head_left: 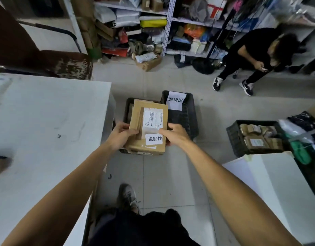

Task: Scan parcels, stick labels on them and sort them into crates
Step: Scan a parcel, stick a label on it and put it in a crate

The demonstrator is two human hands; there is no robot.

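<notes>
Parcel [147, 128], a cardboard box already wearing its white label [154, 139], sits pinched between my left hand [121, 134] and right hand [174, 133], fingers curled on its 2 side edges, held over the black crate [125, 110], I judge for dropping in. Beside it stands a signed second crate [188, 110]; the white table [46, 121] crowds my left.

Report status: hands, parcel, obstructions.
Left hand and right hand both grip cardboard parcel, return label stuck on. Parcel held above black crates on floor. Nothing in the way.
</notes>
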